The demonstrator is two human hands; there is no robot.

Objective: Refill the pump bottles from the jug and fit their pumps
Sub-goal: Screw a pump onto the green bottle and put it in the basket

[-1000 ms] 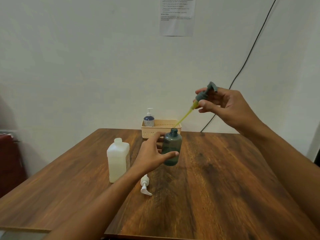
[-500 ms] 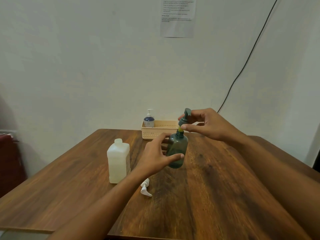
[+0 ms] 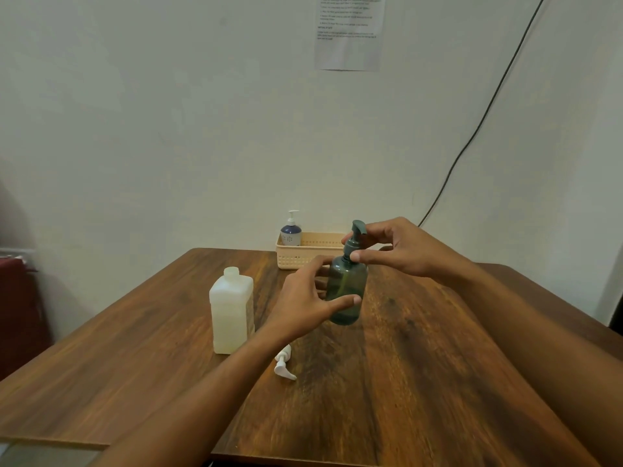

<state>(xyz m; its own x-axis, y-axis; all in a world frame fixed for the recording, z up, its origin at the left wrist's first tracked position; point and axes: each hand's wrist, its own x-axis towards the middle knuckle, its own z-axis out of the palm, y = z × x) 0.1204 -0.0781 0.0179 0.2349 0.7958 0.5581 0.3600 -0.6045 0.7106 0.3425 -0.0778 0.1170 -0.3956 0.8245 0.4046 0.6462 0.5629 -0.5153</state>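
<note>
A dark green pump bottle [image 3: 347, 291] stands upright near the middle of the wooden table [image 3: 421, 382]. My left hand [image 3: 305, 298] grips its body from the left. Fingers and thumb of my right hand [image 3: 394, 247] pinch the dark green pump [image 3: 355, 237], which sits on the bottle's neck with its tube inside. A white jug [image 3: 232, 311] without a cap stands left of the bottle. A loose white pump [image 3: 284, 364] lies on the table beneath my left forearm.
A beige basket [image 3: 310, 254] sits at the table's far edge against the wall, with a blue pump bottle [image 3: 291, 230] standing in its left end. A black cable runs down the wall at the right. A dark red object is at the far left.
My right hand came down from upper right with the green pump. Its yellowish tube has gone into the bottle and the pump now sits on the neck. My left hand stayed on the bottle.
</note>
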